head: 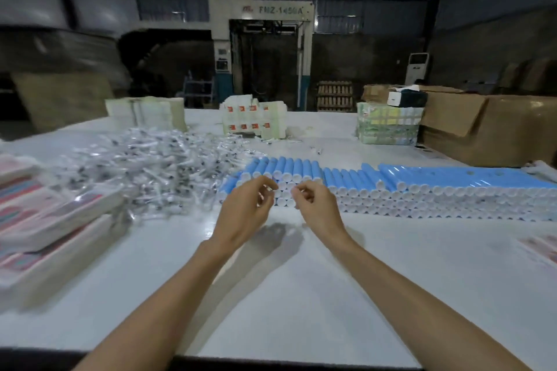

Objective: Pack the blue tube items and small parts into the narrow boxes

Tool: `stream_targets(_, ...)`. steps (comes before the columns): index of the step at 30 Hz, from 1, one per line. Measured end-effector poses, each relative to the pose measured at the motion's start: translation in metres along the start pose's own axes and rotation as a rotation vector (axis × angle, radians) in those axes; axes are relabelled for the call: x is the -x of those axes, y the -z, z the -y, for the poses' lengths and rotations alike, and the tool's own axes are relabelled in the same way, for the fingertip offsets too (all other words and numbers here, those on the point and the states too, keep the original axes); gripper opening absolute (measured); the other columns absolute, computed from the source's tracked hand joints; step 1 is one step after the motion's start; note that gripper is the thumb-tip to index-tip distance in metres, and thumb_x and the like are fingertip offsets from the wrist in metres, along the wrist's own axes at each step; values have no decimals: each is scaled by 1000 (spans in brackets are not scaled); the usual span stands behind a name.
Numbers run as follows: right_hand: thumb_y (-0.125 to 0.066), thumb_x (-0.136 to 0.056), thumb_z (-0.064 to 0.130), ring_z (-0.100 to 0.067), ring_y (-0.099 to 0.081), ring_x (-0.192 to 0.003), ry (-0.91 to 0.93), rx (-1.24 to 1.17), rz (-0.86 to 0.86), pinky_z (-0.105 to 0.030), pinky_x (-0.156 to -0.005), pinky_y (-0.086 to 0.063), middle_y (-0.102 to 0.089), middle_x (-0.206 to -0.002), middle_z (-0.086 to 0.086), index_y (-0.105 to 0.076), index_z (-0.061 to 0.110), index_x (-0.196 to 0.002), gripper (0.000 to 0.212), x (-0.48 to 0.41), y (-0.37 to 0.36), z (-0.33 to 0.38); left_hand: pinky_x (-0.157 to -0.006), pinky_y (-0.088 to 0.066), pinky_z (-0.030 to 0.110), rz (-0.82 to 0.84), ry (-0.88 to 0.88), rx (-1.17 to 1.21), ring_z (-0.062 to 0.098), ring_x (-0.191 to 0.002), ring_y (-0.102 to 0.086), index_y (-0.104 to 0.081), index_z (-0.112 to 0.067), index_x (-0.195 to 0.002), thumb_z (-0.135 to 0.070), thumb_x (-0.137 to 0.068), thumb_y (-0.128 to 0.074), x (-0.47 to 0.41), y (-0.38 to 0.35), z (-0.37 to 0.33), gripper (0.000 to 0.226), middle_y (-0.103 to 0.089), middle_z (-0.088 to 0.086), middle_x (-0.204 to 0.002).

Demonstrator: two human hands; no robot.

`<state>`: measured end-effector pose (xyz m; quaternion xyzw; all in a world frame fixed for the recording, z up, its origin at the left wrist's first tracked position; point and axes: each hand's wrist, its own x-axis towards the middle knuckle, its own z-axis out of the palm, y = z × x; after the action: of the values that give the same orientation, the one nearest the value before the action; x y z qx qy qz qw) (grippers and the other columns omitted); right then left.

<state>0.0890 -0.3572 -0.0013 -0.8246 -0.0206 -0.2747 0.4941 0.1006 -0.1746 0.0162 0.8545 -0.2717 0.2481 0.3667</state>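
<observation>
We face rows of blue tubes [301,170] on a smooth white desk [286,286].

Well left of the blue tubes lie flat, glossy, pink-striped boxes [45,214]. Just left of the tubes spreads a crinkly heap of small parts [144,166] in clear wrappers. Our left hand [244,206] and right hand [315,205] hover before the tubes' left end, fingers loosely curled, nothing seen in them. The tubes are smooth cylinders with round white caps, layered. Behind their right end stands a brown cardboard carton [488,132].

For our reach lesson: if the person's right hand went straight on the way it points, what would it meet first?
Probably the stacked blue plastic tubes with white caps, just beyond the right hand; depth is unclear.
</observation>
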Motion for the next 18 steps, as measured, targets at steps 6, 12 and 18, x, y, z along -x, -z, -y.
stream_targets(6,-65,-101,19,-17,-59,-68,48,62,235,-30,-66,-46,-69,-77,-4,-72,18,-93,11,11,-72,-1,-85,-53,42,24,232,-468,25,-109,-62,-62,-20,-120,-38,-107,-57,26,67,42,22,-69,2,-114)
stream_targets(12,-63,-101,19,-6,-49,-59,147,113,314,-29,-63,-45,-66,-72,-1,-71,22,-88,15,13,-68,-9,-101,-41,42,-108,465,-1062,34,-121,-49,-61,-7,-126,-25,-104,-56,52,147,99,29,-57,16,-133)
stream_targets(18,-63,-101,17,-10,-60,-66,125,131,350,-32,-69,-49,-69,-73,9,-73,26,-94,15,13,-69,-9,-102,-41,42,49,688,-1267,29,-121,-50,-68,-14,-126,-49,-108,-49,56,192,136,44,-59,7,-133)
